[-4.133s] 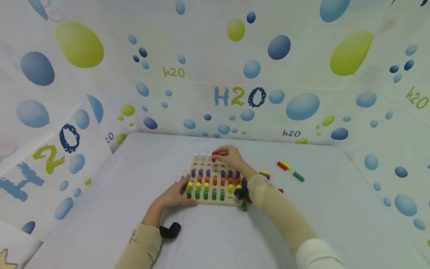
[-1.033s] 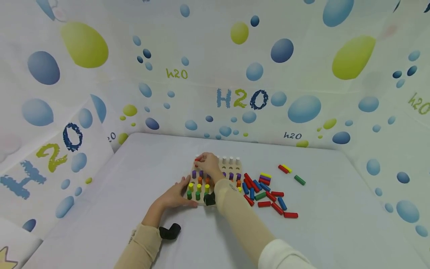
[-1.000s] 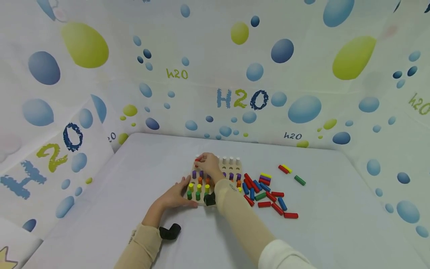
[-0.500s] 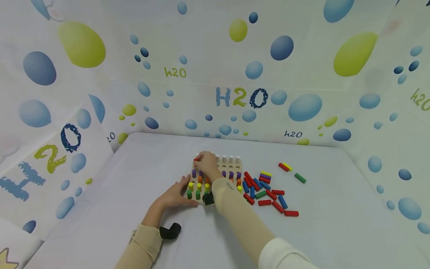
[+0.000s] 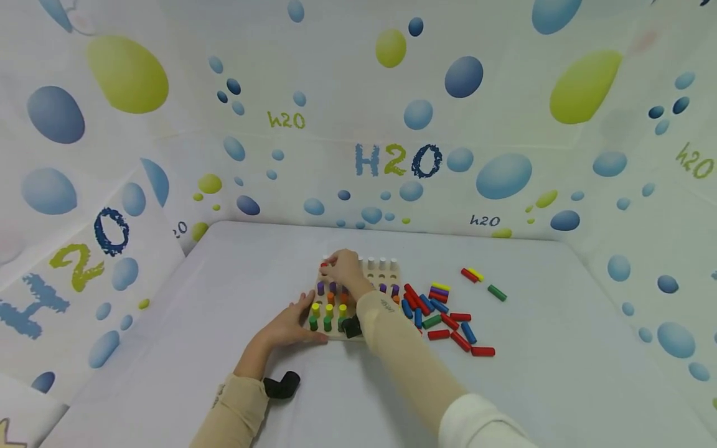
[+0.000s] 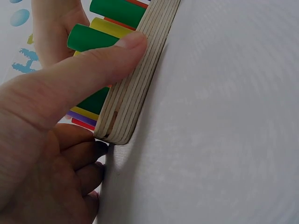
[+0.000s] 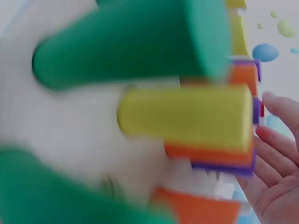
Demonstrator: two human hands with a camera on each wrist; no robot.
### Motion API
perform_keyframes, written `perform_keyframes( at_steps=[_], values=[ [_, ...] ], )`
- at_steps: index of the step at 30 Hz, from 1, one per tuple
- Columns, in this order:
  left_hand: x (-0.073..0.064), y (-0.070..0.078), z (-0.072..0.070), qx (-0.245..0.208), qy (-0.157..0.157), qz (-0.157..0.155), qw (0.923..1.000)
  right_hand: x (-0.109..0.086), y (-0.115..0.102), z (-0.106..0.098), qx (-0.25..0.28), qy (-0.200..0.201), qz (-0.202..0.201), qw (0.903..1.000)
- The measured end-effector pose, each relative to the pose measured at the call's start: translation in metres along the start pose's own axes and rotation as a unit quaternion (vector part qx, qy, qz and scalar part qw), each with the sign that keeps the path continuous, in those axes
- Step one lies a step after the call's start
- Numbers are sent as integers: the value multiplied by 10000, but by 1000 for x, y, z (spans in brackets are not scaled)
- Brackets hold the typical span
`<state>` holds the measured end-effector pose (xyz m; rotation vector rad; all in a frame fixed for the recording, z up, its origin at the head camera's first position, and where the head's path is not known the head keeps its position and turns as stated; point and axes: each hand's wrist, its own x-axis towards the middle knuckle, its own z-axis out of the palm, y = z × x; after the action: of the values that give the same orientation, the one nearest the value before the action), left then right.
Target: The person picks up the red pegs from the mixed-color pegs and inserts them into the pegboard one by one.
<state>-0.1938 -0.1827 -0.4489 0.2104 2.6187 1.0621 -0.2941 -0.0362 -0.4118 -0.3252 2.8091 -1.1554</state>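
Observation:
A wooden pegboard (image 5: 336,336) lies on the white table with rows of coloured pegs standing in it. My left hand (image 5: 288,326) grips its near left corner; in the left wrist view the thumb lies across the layered wooden edge (image 6: 126,98). At the far left of the board, my right hand (image 5: 346,270) pinches a red peg (image 5: 323,266), just in front of the white row. White pegs (image 5: 382,264) line the back, with purple pegs (image 5: 321,288), yellow pegs (image 5: 329,310) and green pegs (image 5: 313,323) nearer. The right hand and forearm hide the board's middle.
Loose red, blue and green pegs (image 5: 439,335) lie scattered right of the board. A small stack (image 5: 439,291) of yellow, purple and red ones sits behind them. Farther right lie a red and yellow pair (image 5: 472,274) and a green peg (image 5: 496,293).
Since the earliest frame, my right hand has moved left across the board with a red peg. In the last second that peg has sunk slightly at the far left. My left hand has stayed put.

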Motion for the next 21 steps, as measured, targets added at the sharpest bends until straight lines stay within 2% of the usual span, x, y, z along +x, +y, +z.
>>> perform_keyframes(
  at_steps=[3, 7, 14, 21],
  values=[
    [1, 0, 0, 47, 7, 19, 10000, 2, 3, -7, -253, -193, 23, 9995],
    [2, 0, 1, 35, 7, 64, 10000, 3, 9, -19, -375, -439, -220, 9981],
    [2, -1, 5, -22, -8, 3, 10000, 3, 23, -40, -257, -888, -873, 9919],
    [1, 0, 3, -6, 101, -65, 9999, 1, 27, -57, 59, -1028, -880, 9908]
  ],
)
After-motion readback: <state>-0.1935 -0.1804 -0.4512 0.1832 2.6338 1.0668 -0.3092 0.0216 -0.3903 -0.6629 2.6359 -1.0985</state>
